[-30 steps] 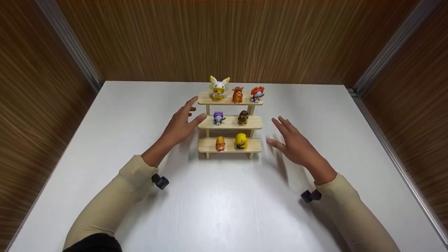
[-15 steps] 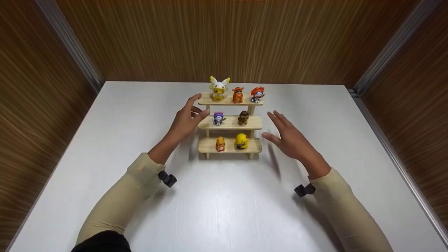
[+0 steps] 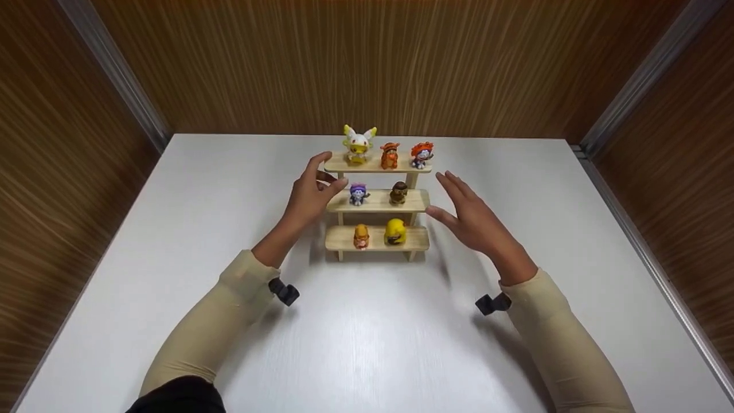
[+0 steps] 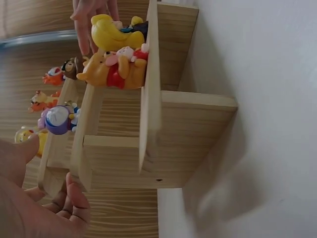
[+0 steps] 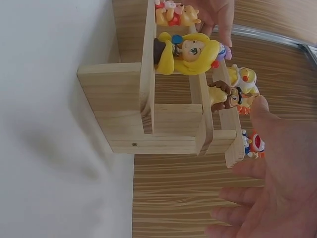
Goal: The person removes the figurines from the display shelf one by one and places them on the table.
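A three-tier wooden display stand [image 3: 378, 202] holds several small figurines. My left hand [image 3: 309, 198] is at the stand's left end, thumb over the middle board and index finger beside the top board. In the left wrist view its fingertips [image 4: 71, 181] lie close to the board ends; whether they touch cannot be told. On the right side, my right hand [image 3: 473, 218] has straight, spread fingers, its thumb close to the middle board's end. Nearest the left thumb sits a purple-hatted figurine [image 3: 358, 194]; a brown owl-like figurine [image 3: 398, 193] shares that board.
Along the top board stand a white-and-yellow eared figurine [image 3: 358, 144], an orange tiger-like one [image 3: 389, 155] and a red-haired one [image 3: 422, 155]. A Pooh figurine [image 3: 360, 236] and a yellow-haired one [image 3: 395, 231] occupy the bottom board. Wood-grain panels [image 3: 367, 69] surround the white table [image 3: 355, 332].
Both hands have moved inward and away from me, closer to the stand's two ends. My left fingers have bent somewhat more. The stand and figurines have stayed in place.
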Available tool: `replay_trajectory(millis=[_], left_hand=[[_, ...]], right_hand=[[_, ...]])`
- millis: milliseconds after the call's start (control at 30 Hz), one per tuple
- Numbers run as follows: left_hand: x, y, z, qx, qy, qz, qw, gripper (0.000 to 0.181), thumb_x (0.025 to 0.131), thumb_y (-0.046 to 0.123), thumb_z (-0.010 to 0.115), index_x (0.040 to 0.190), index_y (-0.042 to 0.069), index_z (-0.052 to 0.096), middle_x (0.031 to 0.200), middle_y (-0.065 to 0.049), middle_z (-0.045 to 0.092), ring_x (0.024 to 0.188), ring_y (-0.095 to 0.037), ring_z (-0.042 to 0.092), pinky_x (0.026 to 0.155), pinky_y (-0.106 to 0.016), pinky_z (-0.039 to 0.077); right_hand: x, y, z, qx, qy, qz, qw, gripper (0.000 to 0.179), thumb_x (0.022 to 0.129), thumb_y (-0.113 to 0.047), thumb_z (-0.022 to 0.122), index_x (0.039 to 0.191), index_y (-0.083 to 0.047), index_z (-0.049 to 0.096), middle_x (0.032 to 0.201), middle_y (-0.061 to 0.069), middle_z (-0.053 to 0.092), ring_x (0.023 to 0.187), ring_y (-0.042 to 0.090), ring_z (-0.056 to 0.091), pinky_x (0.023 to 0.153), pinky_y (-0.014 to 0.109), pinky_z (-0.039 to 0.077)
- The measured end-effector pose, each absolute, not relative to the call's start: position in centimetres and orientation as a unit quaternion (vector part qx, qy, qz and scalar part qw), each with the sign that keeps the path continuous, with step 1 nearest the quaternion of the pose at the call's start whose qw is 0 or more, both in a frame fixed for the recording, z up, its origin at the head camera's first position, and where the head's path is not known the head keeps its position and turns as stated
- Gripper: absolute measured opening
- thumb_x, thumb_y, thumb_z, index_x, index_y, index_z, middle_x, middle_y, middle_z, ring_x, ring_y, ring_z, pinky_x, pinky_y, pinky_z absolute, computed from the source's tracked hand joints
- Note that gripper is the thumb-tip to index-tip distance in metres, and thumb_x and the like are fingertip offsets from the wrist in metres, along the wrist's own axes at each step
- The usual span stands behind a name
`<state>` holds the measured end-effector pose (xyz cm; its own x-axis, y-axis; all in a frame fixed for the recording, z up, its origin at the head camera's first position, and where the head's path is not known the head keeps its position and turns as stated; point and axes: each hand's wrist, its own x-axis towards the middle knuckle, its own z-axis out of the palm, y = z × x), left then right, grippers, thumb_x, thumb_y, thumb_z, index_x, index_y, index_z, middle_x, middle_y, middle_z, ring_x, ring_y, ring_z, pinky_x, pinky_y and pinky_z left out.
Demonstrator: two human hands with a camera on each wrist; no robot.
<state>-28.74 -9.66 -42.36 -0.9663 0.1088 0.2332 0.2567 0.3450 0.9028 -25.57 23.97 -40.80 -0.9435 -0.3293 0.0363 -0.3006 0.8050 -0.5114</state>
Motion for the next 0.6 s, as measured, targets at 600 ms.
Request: replay_trajectory(millis=[600], left_hand=[[-27.0,-9.7,-44.7,-0.058,-0.822,-0.564,0.058,0.050,0.097,0.022,0.076,0.140,0.006,0.057,0.127,-0.018,0.057,0.110,-0.033,0.058,0.089,-0.043,0.053]], right_hand=[[-26.3,22.9,-39.7,-0.176,0.940,-0.294,0.005,0.081,0.103,-0.057,0.053,0.166,-0.019,0.019,0.171,0.016,0.015,0.154,0.045,0.023,0.121,0.066,0.024]])
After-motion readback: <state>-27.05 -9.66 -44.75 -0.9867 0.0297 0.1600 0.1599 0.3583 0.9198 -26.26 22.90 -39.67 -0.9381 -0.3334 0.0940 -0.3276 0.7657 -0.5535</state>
